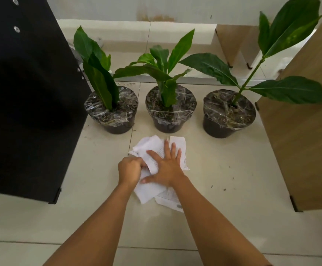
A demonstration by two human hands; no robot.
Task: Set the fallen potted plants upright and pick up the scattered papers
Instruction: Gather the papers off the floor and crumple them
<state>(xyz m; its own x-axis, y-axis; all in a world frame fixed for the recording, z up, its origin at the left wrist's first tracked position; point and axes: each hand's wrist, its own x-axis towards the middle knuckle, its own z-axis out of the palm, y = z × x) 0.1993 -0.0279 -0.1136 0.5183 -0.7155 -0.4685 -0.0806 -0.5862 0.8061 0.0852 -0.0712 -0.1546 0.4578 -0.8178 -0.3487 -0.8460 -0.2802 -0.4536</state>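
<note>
A: From the head view, what sits along the back?

B: Three dark round plastic pots stand upright in a row on the pale glossy tiled floor (223, 169). The left potted plant (111, 110) has long, narrow, dark green leaves; the middle potted plant (170, 109) has broader, wavy ones; the right potted plant (229, 113) rises on a thin stalk with large oval leaves. Crinkled clear plastic film is stretched over the soil of each pot and catches the light.

A: And the papers?

B: A heap of crumpled white paper sheets (150, 144), some printed with faint lines, lies on the tiles just in front of the middle pot. The right hand (167, 166) lies flat on top, fingers spread, pressing the pile and grasping nothing. The left hand (130, 169) is curled closed, pinching the left edge of the sheets.

A: What frames the scene?

B: A matte black flat panel (25, 93) with small metal screw heads leans in at the left, and a light brown wood-grain board (306, 141) at the right. A few dark soil crumbs (224, 189) dot the floor right of the papers.
</note>
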